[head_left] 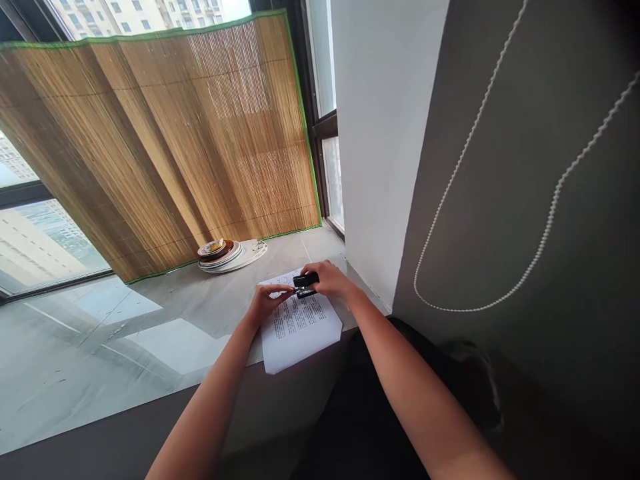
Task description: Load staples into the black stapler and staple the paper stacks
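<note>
A black stapler (305,280) is in my right hand (329,277), its top and base spread apart with a silvery metal part between them. My left hand (269,301) reaches in from the other side, fingertips pinched together against that metal part. Whatever the left fingertips hold is too small to make out. Under both hands lie printed paper sheets (303,340), with their near edge sticking out past the ledge.
Stacked plates (220,257) stand behind the hands on the pale stone ledge (200,303). A bamboo mat (200,133) with green edging leans against the window. To the right are a white pillar (385,133) and a hanging bead chain (467,311).
</note>
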`<state>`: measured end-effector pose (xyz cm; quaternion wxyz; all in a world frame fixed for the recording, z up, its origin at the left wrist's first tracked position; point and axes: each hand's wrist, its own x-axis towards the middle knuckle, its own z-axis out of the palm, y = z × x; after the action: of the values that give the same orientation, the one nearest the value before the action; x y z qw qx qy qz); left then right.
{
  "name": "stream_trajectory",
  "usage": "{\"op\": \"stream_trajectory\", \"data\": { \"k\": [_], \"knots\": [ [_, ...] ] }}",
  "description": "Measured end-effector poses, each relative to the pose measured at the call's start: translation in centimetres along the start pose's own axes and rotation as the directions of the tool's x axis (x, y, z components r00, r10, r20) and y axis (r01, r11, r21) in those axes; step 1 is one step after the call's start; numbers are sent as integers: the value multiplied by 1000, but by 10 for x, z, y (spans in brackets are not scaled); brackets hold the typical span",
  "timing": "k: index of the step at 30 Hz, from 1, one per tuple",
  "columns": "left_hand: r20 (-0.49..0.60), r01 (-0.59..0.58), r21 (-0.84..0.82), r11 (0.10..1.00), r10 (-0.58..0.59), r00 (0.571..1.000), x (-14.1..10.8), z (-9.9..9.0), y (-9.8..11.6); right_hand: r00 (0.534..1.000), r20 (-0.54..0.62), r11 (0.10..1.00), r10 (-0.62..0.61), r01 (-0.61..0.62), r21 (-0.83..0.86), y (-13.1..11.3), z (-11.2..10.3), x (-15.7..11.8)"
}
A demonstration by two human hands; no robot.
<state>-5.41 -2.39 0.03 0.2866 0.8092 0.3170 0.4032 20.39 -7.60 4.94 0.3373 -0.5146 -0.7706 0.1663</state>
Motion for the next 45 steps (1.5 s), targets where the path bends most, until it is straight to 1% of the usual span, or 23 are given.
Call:
{"op": "stream_trajectory", "data": {
  "k": [4,9,11,17,20,23,26,28,31,36,40,43,45],
  "knots": [
    [3,-42,26,999,42,999,0,0,0,1000,9,999,11,-11,48,-1,-2,0],
    [17,-44,59,997,43,999,-1,1,0,1000,1,1000,1,-1,21,1,-1,0],
    [22,-42,57,997,41,999,-1,1,2,1000,-5,999,-5,5,49,4,-1,1],
    [-7,-61,35,998,61,998,0,-1,8,1000,-23,985,-16,19,169,12,-5,3],
    [-40,-115,64,991,118,992,0,-1,8,999,-39,974,-2,10,228,17,-8,4],
    [-76,-185,157,970,198,977,-1,1,5,999,-44,968,6,5,250,20,-7,4],
    [-32,-301,241,923,318,948,0,4,0,1000,-29,969,-6,13,245,22,-5,5],
    [5,-376,261,889,388,922,0,5,-3,999,-35,969,-8,16,246,22,-4,5],
    [16,-421,298,857,436,900,1,5,-3,999,-46,968,-6,18,251,22,-4,6],
    [27,-418,346,840,436,899,1,5,0,999,-37,968,-9,18,249,23,-3,6],
    [44,-398,313,862,406,913,0,7,1,1000,-13,975,-19,21,221,25,-2,7],
    [78,-386,276,880,380,922,0,9,1,1000,-16,980,-11,14,199,26,-3,6],
    [88,-388,286,876,379,921,0,9,-1,1000,-20,981,-5,8,192,25,-3,6]
  ]
}}
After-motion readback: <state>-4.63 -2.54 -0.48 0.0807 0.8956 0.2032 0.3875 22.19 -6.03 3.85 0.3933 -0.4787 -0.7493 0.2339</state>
